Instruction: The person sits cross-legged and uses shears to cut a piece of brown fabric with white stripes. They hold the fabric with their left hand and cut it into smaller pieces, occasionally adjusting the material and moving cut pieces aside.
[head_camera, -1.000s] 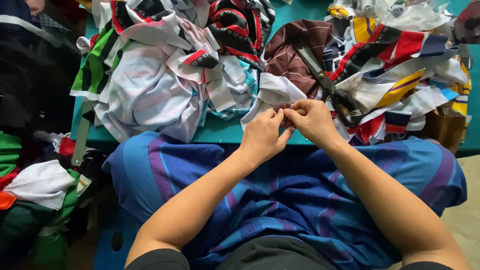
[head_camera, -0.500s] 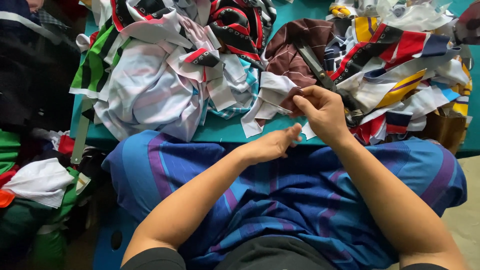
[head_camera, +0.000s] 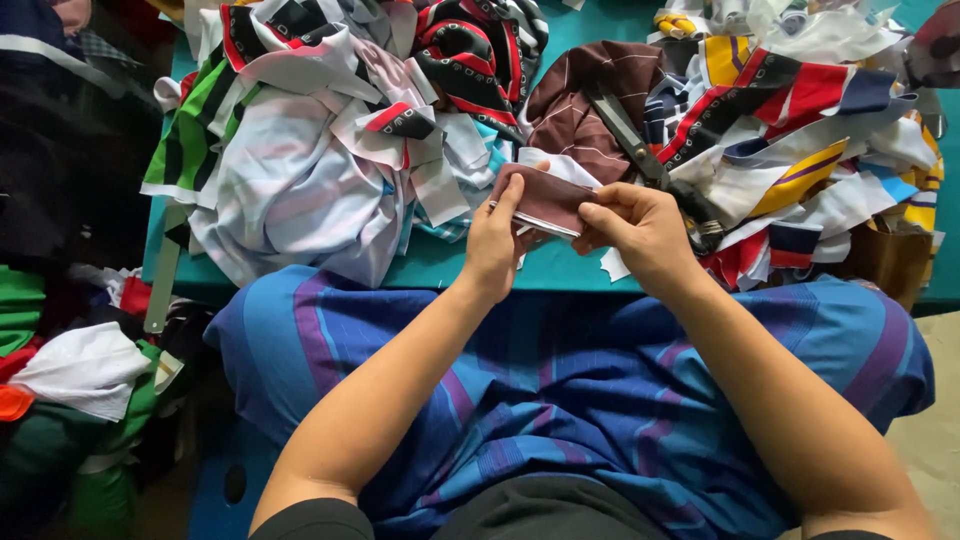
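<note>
Now both hands, left hand (head_camera: 492, 240) and right hand (head_camera: 640, 228), pinch a maroon collar piece (head_camera: 545, 197) above the counter's (head_camera: 470, 272) near edge, straightening it; stacking seemingly follows.

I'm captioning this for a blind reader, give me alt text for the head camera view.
Two bare hands, left hand and right hand, hold a small maroon fabric piece over a teal table heaped with striped cloth scraps. Dark scissors lie on the scraps, and a blue and purple striped cloth covers the person's lap.
</note>
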